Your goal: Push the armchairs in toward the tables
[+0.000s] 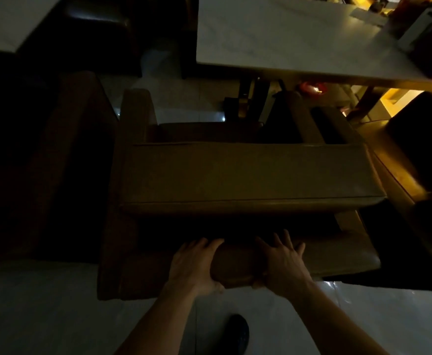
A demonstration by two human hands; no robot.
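We rest our left hand (193,267) and right hand (282,263), fingers spread wide, on the armchair (248,175) back; table (286,39) beyond.

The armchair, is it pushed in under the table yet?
Not yet: the armchair sits short of the table, bare floor between them.

- Left hand (193,267) and right hand (282,262) press flat against the back of a brown armchair (250,175).
- The armchair's front faces a pale table (286,39).
- A dark shoe (238,331) stands on the floor (43,311).
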